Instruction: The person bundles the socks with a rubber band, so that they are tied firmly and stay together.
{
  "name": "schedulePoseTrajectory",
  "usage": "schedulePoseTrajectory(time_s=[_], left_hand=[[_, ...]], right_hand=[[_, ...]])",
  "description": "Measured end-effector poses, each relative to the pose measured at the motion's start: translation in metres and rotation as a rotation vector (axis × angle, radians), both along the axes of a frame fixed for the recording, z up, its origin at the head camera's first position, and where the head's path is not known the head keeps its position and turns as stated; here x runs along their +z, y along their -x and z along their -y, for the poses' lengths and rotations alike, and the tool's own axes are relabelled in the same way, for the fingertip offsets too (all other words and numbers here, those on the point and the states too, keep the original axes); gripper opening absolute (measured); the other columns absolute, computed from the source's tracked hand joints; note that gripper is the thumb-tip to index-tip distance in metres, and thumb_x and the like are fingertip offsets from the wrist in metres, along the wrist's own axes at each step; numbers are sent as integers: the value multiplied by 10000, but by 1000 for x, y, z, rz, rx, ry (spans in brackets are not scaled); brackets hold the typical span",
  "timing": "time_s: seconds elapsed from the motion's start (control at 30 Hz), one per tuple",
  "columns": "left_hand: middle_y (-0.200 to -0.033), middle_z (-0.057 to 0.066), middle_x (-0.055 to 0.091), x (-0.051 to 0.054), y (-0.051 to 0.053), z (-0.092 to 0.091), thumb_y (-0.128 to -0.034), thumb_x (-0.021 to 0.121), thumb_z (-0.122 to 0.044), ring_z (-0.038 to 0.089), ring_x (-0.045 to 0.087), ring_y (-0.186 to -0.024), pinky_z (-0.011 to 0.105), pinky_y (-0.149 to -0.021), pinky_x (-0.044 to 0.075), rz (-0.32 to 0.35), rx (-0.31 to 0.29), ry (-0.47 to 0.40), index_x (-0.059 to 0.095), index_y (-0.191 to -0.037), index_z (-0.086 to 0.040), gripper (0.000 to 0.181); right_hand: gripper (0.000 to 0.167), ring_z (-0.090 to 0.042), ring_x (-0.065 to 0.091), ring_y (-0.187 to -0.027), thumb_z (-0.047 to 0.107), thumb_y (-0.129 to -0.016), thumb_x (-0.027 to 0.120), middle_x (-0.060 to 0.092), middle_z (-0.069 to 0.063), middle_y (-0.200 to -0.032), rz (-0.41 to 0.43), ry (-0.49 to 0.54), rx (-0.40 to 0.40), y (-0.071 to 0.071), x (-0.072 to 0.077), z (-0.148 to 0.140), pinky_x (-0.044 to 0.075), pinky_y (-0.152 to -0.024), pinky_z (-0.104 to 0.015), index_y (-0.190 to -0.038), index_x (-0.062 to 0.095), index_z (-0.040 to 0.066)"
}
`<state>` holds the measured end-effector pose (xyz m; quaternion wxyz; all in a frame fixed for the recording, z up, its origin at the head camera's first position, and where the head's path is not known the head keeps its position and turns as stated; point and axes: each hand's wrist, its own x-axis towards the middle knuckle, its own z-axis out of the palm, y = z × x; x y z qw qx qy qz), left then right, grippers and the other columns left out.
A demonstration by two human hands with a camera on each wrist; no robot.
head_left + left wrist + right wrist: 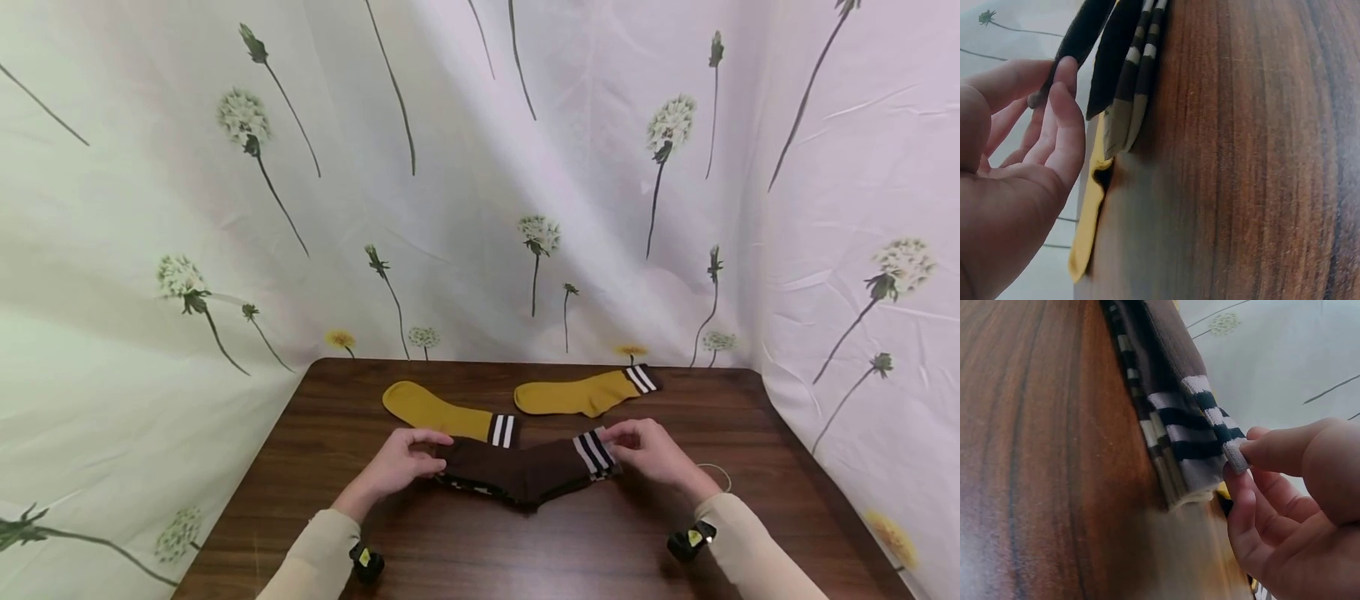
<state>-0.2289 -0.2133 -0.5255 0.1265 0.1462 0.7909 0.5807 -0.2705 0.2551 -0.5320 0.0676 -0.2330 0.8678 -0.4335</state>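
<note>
One yellow sock (442,417): lay toward the table's left edge, striped cuff toward the middle; left fingertips and dark fabric overlapped its near side in the head view.
Second yellow sock (570,397): sat along the far edge, cuff toward the far right corner.
Brown sock (547,467): stretched between both hands, midway between the table's left and right edges, nearer than the yellow pair.
Left hand (397,462): fingertips pinched the end opposite the cuff; remaining fingers were bent.
Right hand (652,454): thumb and forefinger pinched the grey-and-black cuff; the others curled loosely below.
Right wrist view only: the held cuff stood clear above a lower brown sock (1194,431).
Left wrist view: tan, dark and white striped fabric (1138,81) lay lowest, on the wood.
Table (465,550): dark brown, wood-grained, with rounded far corners.
Cloth (450,250): white, dandelion-printed, hung behind the far edge and along both sides.
</note>
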Motion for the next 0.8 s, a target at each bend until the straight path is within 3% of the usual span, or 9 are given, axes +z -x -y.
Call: schedulePoseTrajectory(time_s=[0.17, 0.43, 0.8], left_hand=[[-1404, 280, 590, -7, 2, -1, -945, 754, -23, 190, 744, -853, 254, -770, 586, -21, -9, 40, 693, -1281, 56, 351], [-1382, 283, 607, -9, 3, -2, -952, 746, -39, 166, 744, -854, 272, -756, 590, -34, 3, 87, 691, -1275, 73, 346], [-1183, 171, 720, -12, 2, -4, -963, 750, -79, 226, 685, -723, 273, -668, 554, -53, 52, 176, 720, -1250, 16, 304]], right_hand=[[162, -98, 683, -881, 34, -984, 712, 752, -88, -1069, -5, -4, 8, 0, -4, 0, 589, -718, -273, -1135, 769, 35], [139, -80, 662, -815, 45, -978, 727, 737, -28, -985, -11, -18, 11, 3, -10, -3, 574, -701, -269, -1107, 773, 64], [133, -61, 650, -798, 45, -969, 728, 728, -10, -946, 2, -42, -7, 0, -11, -2, 556, -698, -256, -1093, 775, 60]])
